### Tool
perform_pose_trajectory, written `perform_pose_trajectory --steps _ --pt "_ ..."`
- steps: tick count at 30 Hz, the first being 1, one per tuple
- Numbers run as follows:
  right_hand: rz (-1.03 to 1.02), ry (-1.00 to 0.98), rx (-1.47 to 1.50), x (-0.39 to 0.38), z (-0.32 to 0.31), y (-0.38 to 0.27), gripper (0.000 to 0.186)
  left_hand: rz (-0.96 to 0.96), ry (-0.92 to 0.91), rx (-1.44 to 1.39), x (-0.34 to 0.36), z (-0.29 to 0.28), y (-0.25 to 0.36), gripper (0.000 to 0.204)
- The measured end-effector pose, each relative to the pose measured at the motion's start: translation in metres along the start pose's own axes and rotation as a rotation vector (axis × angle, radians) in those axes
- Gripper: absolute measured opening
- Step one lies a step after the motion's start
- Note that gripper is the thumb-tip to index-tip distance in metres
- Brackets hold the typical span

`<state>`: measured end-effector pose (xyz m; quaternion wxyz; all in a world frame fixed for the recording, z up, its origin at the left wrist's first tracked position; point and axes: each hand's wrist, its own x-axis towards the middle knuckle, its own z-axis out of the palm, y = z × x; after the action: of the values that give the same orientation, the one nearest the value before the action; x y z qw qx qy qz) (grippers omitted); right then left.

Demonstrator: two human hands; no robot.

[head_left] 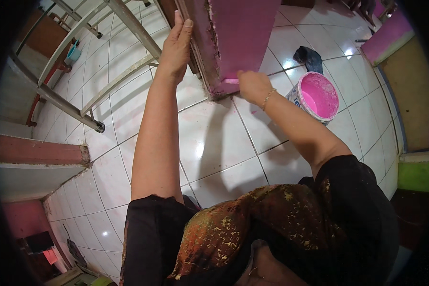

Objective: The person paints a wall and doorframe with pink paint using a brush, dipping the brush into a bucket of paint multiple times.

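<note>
My left hand [175,52] grips the edge of a worn wooden frame [193,40] on a pink-painted wall corner [243,33]. My right hand [255,88] is closed on a pink-covered tool [231,81], seemingly a brush, held against the bottom of that corner just above the floor. To its right stands a white bucket [314,97] with pink paint inside and smeared round the rim. A dark, crumpled cloth or bag [311,59] lies behind the bucket.
White tiled floor [214,162] surrounds me. A metal frame with legs [93,102] stands at upper left, with a light-blue container [73,54] beyond. A low ledge [38,150] runs along the left, a wall [405,95] along the right. Another person's legs [367,9] show at upper right.
</note>
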<state>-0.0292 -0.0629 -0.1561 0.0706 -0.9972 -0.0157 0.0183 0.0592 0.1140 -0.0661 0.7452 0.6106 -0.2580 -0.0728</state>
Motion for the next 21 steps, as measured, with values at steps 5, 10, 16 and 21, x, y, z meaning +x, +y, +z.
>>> perform_pose_trajectory --steps 5,10,16,21 --pt "0.02 0.138 -0.013 -0.037 -0.062 -0.021 0.019 -0.007 -0.012 0.041 -0.001 0.0 -0.001 0.069" --pt "-0.021 -0.143 -0.152 -0.03 -0.033 -0.034 0.02 -0.002 -0.015 0.03 0.005 -0.005 -0.008 0.075" --pt "0.022 -0.1 -0.105 0.004 0.027 -0.01 0.02 -0.006 0.007 0.059 0.007 -0.004 -0.007 0.08" --pt "0.034 -0.077 -0.065 -0.013 -0.071 -0.015 0.02 -0.013 -0.035 0.046 0.007 -0.01 -0.011 0.08"
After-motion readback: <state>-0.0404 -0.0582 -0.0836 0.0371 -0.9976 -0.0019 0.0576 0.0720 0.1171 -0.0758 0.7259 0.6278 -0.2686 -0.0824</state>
